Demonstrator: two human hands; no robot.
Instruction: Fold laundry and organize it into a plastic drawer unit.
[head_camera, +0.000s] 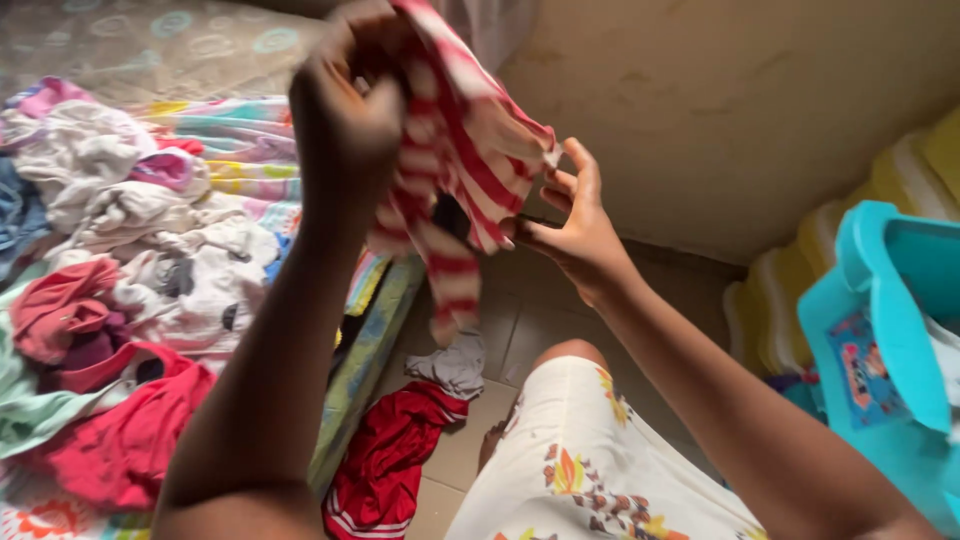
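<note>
A red and white striped garment (455, 160) hangs in front of me, held up in the air. My left hand (345, 100) grips its top edge with the fingers closed around the cloth. My right hand (570, 225) pinches the garment's right side between thumb and fingers, palm turned towards me. The lower end of the garment dangles down to about knee height. My knee and a white flowered skirt (590, 460) show below.
A heap of mixed clothes (130, 260) lies on a mattress with a colourful sheet (250, 140) at the left. A red garment (385, 465) and a grey cloth (455, 365) lie on the tiled floor. A turquoise bag (880, 350) stands at the right beside a beige wall (740, 110).
</note>
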